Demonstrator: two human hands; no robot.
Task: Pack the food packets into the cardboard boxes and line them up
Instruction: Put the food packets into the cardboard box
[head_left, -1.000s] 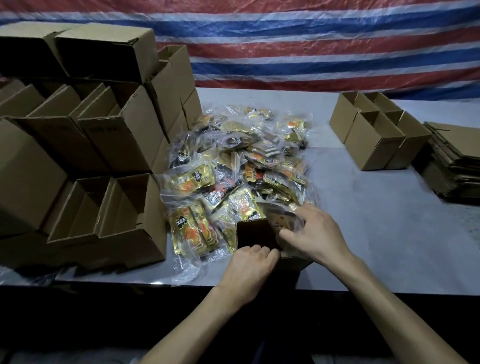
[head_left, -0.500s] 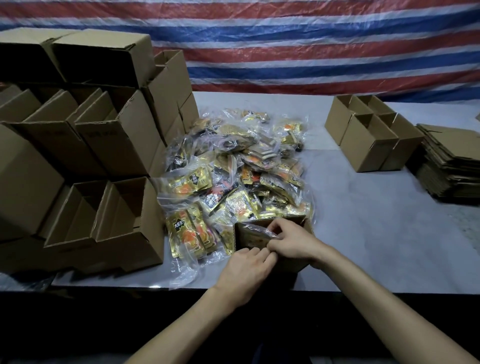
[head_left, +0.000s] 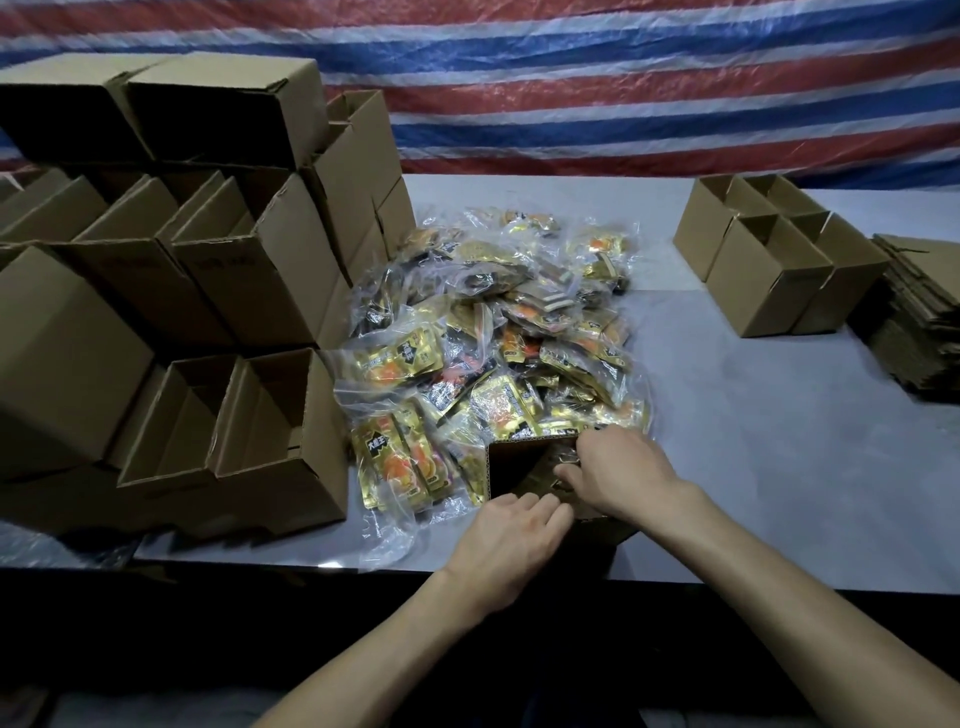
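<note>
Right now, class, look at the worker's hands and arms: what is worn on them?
Nothing. The left hand and right hand are ungloved, with no ring or watch showing. Both forearms are uncovered down to the frame's edge; no sleeve is in view.

White Chinese characters stand on a black burst on the gold-and-orange foil food packet (head_left: 395, 462) just left of the small open brown cardboard box (head_left: 514, 467), too blurred to read. Faint print on the stacked brown cardboard boxes (head_left: 228, 265), further left, is illegible.
</note>
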